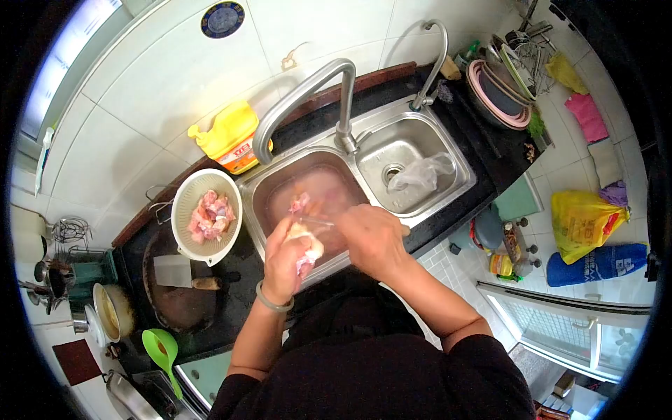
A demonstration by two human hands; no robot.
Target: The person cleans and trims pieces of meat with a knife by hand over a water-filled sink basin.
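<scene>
Over the left sink basin [264, 203], my left hand [280, 262] is closed around a piece of raw meat [308, 246], pale yellowish and pink, probably poultry. My right hand [371, 238] is a fist around a small knife [320, 221]; its thin blade, slightly blurred, points left toward the meat. The butt of its handle shows at the right of the fist. Cloudy pinkish water fills part of the basin, with more raw meat [299, 203] in it below my hands. Left of the sink, a white colander [179, 222] holds several raw meat pieces [211, 215].
A tall faucet [344, 105] arches over the left basin. In the right basin [392, 147] lies a clear plastic bag [423, 171]. A yellow detergent jug [234, 136] stands behind the colander. A cleaver [175, 271] rests on a round dark board [178, 308]. Stacked basins [495, 98] stand at right.
</scene>
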